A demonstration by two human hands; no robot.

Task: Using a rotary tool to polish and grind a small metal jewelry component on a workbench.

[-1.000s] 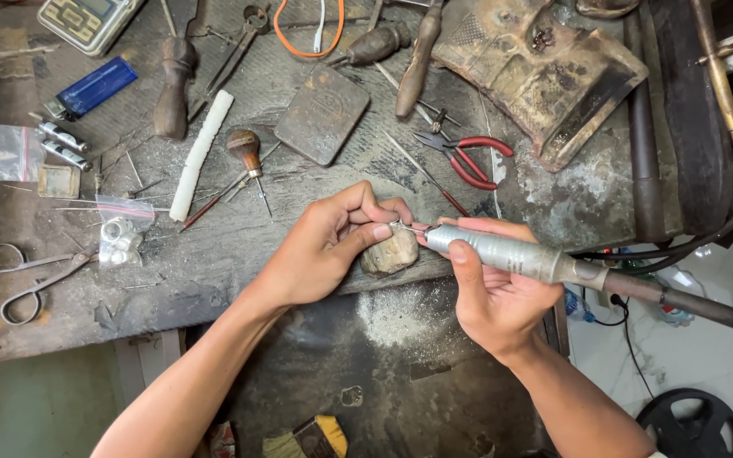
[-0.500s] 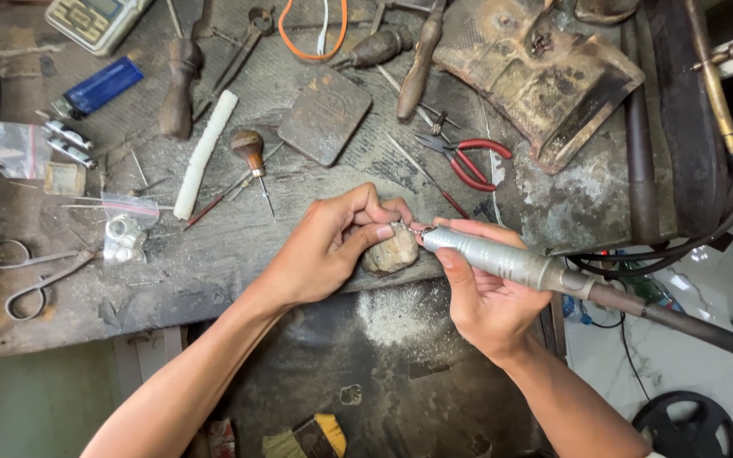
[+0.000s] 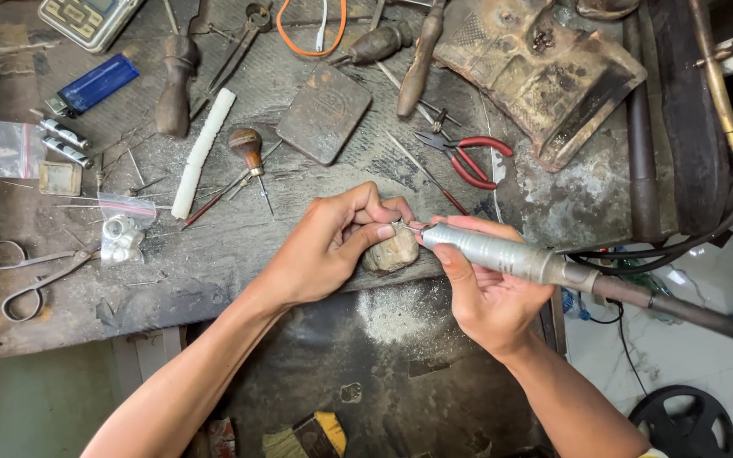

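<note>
My right hand (image 3: 489,293) grips a silver rotary handpiece (image 3: 502,253) on a dark flexible shaft (image 3: 689,312), its tip pointing left. My left hand (image 3: 337,242) pinches a tiny metal piece (image 3: 404,226) at that tip; the piece is too small to make out. Both hands rest against a worn wooden bench peg (image 3: 390,252) at the front edge of the workbench (image 3: 214,254).
Red-handled pliers (image 3: 468,157), a dark metal block (image 3: 324,113), a wooden-handled graver (image 3: 249,153), a white stick (image 3: 203,151), scissors (image 3: 31,276), a blue lighter (image 3: 95,83) and a small scale (image 3: 91,19) lie on the bench. A brush (image 3: 320,434) sits below.
Both hands stay at the peg with the handpiece tip on the small piece. The view has shifted slightly; nothing on the bench has moved.
</note>
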